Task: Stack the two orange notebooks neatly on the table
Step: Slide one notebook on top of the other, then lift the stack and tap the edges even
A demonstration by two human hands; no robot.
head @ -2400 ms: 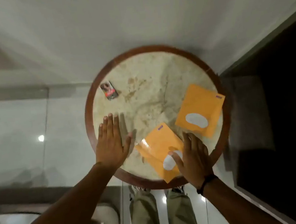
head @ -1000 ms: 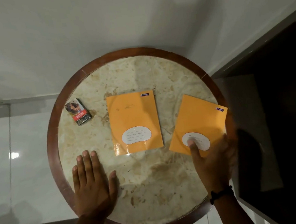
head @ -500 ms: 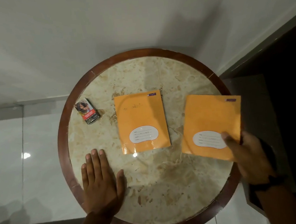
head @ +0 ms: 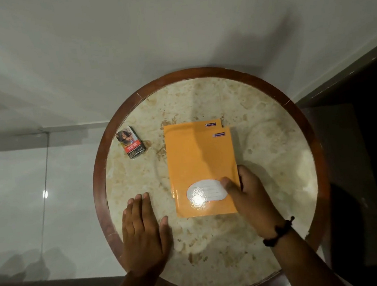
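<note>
Two orange notebooks lie one over the other at the middle of the round marble table point(head: 276, 157). The upper notebook point(head: 204, 171) has a white oval label and sits shifted slightly toward me and to the right. Only the far strip and left edge of the lower notebook point(head: 188, 126) show. My right hand point(head: 245, 197) grips the upper notebook at its near right corner, thumb on the label. My left hand point(head: 143, 232) rests flat on the table, to the left of the notebooks, fingers together, holding nothing.
A small printed packet point(head: 130, 145) lies at the far left of the tabletop. The table has a dark wooden rim point(head: 100, 197). A white wall stands behind it, glossy floor tiles lie to the left, and a dark doorway is on the right.
My right hand has carried the right-hand notebook leftward and laid it on top of the central one. My left hand stayed flat on the table.
</note>
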